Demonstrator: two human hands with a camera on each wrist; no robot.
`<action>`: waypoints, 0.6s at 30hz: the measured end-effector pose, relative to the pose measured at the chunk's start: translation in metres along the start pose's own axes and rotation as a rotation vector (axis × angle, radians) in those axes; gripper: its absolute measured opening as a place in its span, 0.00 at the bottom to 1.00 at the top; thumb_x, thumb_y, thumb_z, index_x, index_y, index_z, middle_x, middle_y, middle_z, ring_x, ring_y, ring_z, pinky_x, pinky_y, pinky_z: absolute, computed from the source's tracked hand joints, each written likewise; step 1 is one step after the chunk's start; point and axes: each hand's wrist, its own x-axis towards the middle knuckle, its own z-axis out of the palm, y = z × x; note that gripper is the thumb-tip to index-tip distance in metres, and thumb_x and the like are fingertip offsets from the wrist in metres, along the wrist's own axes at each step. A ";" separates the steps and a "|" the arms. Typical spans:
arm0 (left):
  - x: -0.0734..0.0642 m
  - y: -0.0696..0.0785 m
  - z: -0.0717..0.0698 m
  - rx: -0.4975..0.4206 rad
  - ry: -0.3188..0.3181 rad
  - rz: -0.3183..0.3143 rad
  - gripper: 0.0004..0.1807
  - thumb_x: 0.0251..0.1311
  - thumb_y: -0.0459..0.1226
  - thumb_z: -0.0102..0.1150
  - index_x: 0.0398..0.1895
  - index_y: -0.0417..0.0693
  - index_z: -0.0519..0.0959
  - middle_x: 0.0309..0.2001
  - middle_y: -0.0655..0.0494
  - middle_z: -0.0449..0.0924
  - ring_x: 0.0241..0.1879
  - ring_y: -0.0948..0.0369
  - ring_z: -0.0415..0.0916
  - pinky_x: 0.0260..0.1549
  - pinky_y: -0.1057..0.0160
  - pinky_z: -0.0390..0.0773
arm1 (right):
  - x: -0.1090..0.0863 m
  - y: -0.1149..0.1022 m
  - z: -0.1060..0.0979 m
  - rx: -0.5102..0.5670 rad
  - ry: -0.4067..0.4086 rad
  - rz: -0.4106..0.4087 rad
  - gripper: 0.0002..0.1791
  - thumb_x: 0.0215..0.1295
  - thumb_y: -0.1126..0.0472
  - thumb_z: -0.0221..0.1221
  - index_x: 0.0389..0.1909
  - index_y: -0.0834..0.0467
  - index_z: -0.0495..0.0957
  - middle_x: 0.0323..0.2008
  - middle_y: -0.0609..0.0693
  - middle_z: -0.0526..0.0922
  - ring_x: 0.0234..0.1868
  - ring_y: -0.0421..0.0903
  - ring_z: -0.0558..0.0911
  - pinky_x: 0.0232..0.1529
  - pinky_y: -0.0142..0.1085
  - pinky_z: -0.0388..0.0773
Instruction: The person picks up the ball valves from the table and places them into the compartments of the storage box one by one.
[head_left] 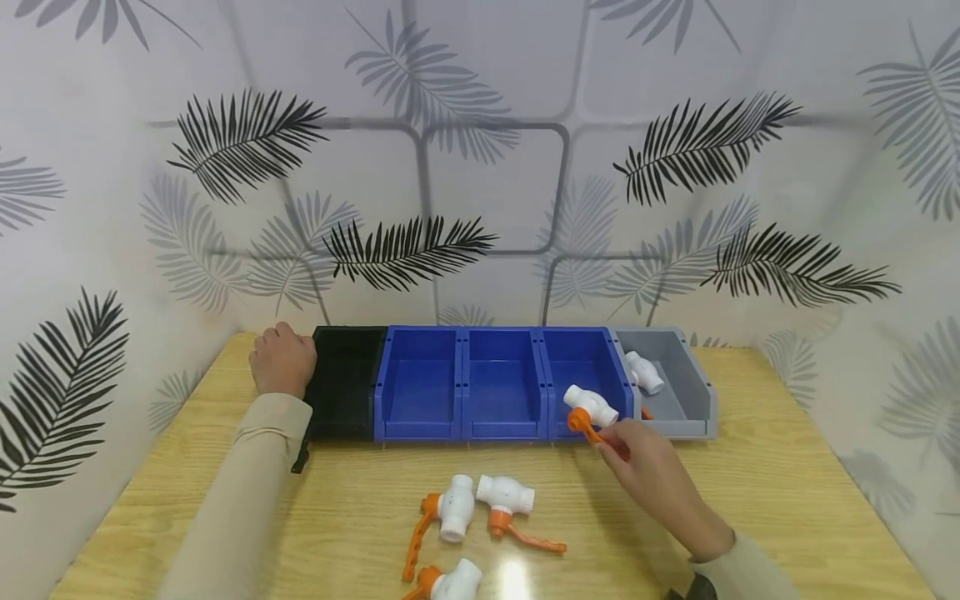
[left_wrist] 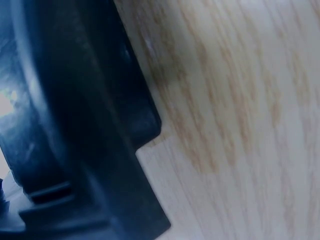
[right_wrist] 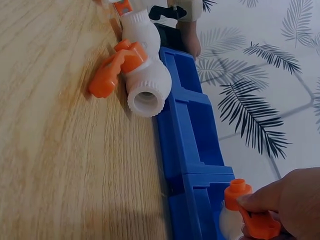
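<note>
My right hand (head_left: 652, 467) pinches the orange lever of a white ball valve (head_left: 590, 406). That valve hangs over the front of the rightmost blue bin (head_left: 581, 358); in the right wrist view, thumb and fingers close round its orange handle (right_wrist: 262, 225). My left hand (head_left: 282, 358) grips the left rim of the black bin (head_left: 345, 383), fingers curled at its side. The bin's dark edge (left_wrist: 115, 100) fills the left wrist view, with the fingers out of sight. Two white valves with orange levers, a left one (head_left: 456, 508) and a right one (head_left: 506, 495), lie on the table.
Another ball valve (head_left: 453, 581) lies nearest me, cut off by the frame. The grey bin (head_left: 675, 392) at the right end holds white and orange valve parts. Two more blue bins (head_left: 422, 429) (head_left: 504, 431) stand in the row, along the wooden table's (head_left: 780, 467) back, before a leaf-patterned wall.
</note>
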 end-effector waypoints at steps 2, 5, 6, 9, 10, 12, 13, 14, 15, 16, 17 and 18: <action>0.000 0.000 0.000 0.002 0.002 -0.001 0.14 0.59 0.34 0.42 0.28 0.26 0.69 0.28 0.31 0.69 0.31 0.36 0.68 0.31 0.39 0.68 | 0.004 0.001 0.001 -0.001 -0.003 -0.004 0.05 0.51 0.67 0.66 0.28 0.58 0.80 0.24 0.43 0.76 0.23 0.36 0.71 0.25 0.32 0.72; -0.001 0.000 0.001 0.003 0.015 0.000 0.14 0.59 0.34 0.42 0.27 0.26 0.69 0.27 0.31 0.70 0.30 0.36 0.68 0.30 0.39 0.68 | 0.009 0.001 0.005 -0.011 -0.013 -0.004 0.05 0.52 0.66 0.66 0.29 0.59 0.80 0.25 0.44 0.76 0.24 0.37 0.72 0.26 0.32 0.72; -0.001 0.000 0.001 0.004 0.021 0.000 0.14 0.58 0.34 0.42 0.27 0.26 0.69 0.27 0.31 0.70 0.30 0.35 0.69 0.30 0.39 0.68 | 0.011 0.001 0.006 -0.014 -0.015 -0.001 0.05 0.52 0.66 0.66 0.29 0.59 0.80 0.25 0.44 0.76 0.24 0.37 0.72 0.26 0.33 0.72; -0.002 -0.001 0.003 0.008 0.018 0.001 0.14 0.58 0.34 0.42 0.27 0.26 0.69 0.27 0.31 0.70 0.30 0.35 0.69 0.30 0.39 0.68 | 0.017 0.002 0.010 -0.022 -0.029 0.011 0.05 0.52 0.66 0.66 0.29 0.59 0.79 0.24 0.45 0.76 0.24 0.37 0.72 0.26 0.32 0.72; -0.002 -0.001 0.004 0.010 0.012 0.000 0.14 0.58 0.34 0.41 0.27 0.27 0.69 0.27 0.31 0.70 0.30 0.36 0.68 0.30 0.39 0.68 | 0.018 0.002 0.011 -0.020 -0.034 0.018 0.05 0.52 0.66 0.66 0.28 0.59 0.79 0.24 0.45 0.76 0.24 0.38 0.72 0.26 0.32 0.72; -0.001 -0.002 0.006 0.013 0.002 0.000 0.14 0.58 0.34 0.41 0.27 0.27 0.68 0.27 0.31 0.70 0.30 0.36 0.68 0.30 0.39 0.68 | 0.021 0.002 0.014 -0.017 -0.039 0.035 0.04 0.53 0.66 0.66 0.28 0.59 0.79 0.24 0.45 0.76 0.24 0.38 0.71 0.26 0.33 0.72; -0.001 -0.002 0.007 0.015 -0.001 0.001 0.14 0.59 0.34 0.40 0.26 0.27 0.68 0.26 0.32 0.69 0.29 0.36 0.68 0.29 0.39 0.68 | 0.022 0.003 0.015 -0.016 -0.036 0.037 0.04 0.53 0.66 0.66 0.28 0.59 0.79 0.24 0.46 0.76 0.24 0.39 0.71 0.26 0.33 0.72; 0.000 -0.003 0.008 0.017 0.004 0.005 0.14 0.59 0.34 0.40 0.26 0.28 0.68 0.26 0.32 0.69 0.29 0.36 0.68 0.29 0.39 0.68 | 0.024 0.003 0.016 -0.017 -0.029 0.037 0.04 0.53 0.66 0.66 0.27 0.59 0.79 0.24 0.46 0.76 0.24 0.39 0.71 0.27 0.34 0.71; 0.001 -0.004 0.009 0.019 0.009 0.008 0.15 0.58 0.35 0.39 0.25 0.28 0.68 0.25 0.32 0.69 0.28 0.36 0.68 0.28 0.39 0.68 | 0.026 0.004 0.016 -0.020 -0.021 0.034 0.04 0.53 0.66 0.65 0.27 0.59 0.79 0.24 0.46 0.76 0.24 0.40 0.71 0.27 0.34 0.71; 0.002 -0.005 0.010 0.019 0.011 0.009 0.15 0.58 0.35 0.39 0.25 0.28 0.68 0.25 0.32 0.69 0.28 0.36 0.68 0.28 0.39 0.68 | 0.028 0.005 0.017 -0.021 -0.012 0.029 0.04 0.53 0.66 0.65 0.27 0.59 0.79 0.24 0.46 0.76 0.24 0.40 0.71 0.27 0.35 0.71; 0.002 -0.006 0.010 0.021 0.020 0.012 0.15 0.58 0.35 0.39 0.24 0.28 0.68 0.25 0.32 0.69 0.27 0.36 0.68 0.28 0.39 0.68 | 0.030 0.006 0.018 -0.026 -0.005 0.027 0.04 0.53 0.66 0.65 0.27 0.60 0.78 0.24 0.46 0.76 0.24 0.41 0.71 0.27 0.35 0.70; 0.003 -0.006 0.011 0.023 0.022 0.012 0.15 0.58 0.35 0.39 0.24 0.28 0.68 0.25 0.32 0.69 0.28 0.36 0.68 0.28 0.39 0.68 | 0.032 0.006 0.018 -0.034 0.001 0.023 0.05 0.52 0.66 0.65 0.27 0.60 0.78 0.23 0.46 0.76 0.24 0.41 0.71 0.27 0.36 0.70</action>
